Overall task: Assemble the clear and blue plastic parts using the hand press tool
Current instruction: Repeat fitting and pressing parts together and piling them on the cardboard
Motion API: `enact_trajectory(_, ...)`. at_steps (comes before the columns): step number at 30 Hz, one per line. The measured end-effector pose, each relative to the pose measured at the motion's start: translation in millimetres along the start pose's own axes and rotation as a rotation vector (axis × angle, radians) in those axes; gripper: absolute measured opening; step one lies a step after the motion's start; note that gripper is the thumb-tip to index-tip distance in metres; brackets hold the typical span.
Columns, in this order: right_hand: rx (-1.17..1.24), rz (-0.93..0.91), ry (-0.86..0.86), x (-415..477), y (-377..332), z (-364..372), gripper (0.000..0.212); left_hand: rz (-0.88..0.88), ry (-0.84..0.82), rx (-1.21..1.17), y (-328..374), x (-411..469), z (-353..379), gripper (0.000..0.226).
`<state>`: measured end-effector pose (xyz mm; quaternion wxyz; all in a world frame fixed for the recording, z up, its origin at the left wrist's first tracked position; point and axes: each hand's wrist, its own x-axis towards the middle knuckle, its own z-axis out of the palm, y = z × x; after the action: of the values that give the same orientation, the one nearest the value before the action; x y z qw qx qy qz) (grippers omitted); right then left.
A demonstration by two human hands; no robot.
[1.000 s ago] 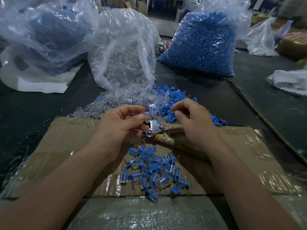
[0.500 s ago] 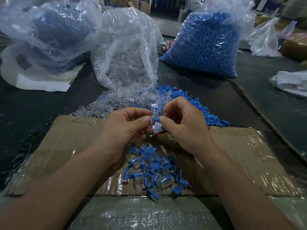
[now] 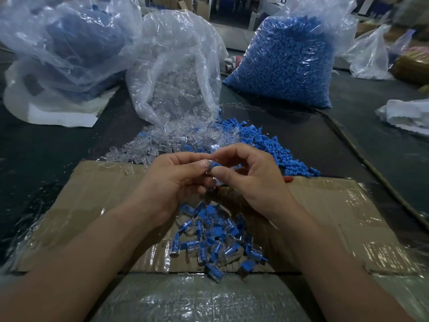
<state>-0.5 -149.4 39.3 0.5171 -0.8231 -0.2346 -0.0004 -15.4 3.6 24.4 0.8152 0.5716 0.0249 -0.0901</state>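
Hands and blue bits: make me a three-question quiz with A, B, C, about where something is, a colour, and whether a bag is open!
1. Where does the pile of joined pieces lie?
A. on the cardboard
B. inside a bag
C. on a chair

2. What colour is the small piece that the left hand and right hand pinch?
A. red
B. yellow
C. blue

3. The bag of clear pieces is:
A. tied shut
B. open, pieces spilling out
C. folded flat

Answers:
1 A, the pile sits on the cardboard between the wrists.
2 C, blue shows between the thumbs.
3 B, clear pieces spill from its mouth.
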Motion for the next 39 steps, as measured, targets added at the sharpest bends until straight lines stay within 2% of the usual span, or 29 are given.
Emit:
enact_trajectory(7,0.263,0.005,-0.014,-2.1,1.0,0.8,0.024,-0.045,-0.036,-0.051,2.6,-2.3,0.6,0.019)
enact_trajectory(14,0.338,0.013,-0.004,-3.3,-1.5,2.9,0.026,-0.013,-0.022,0.044,5.1,-3.0,-1.3,0.017)
enact_trajectory(18,0.241,0.025,-0.006,-2.8,-1.2,1.9,0.025,0.099,-0.003,0.056,5.9,-4.1,-2.4,0.009)
enact_trajectory(25,0.091,0.008,-0.038,-3.7,0.4,-2.4,0.025,0.22,-0.018,0.306,3.0,-8.5,-0.6,0.019)
enact_trajectory(39,-0.037,-0.15,0.001,-3.2,3.2,-1.0,0.033,0.078,0.012,0.178,4.1,-4.6,-3.6,0.007)
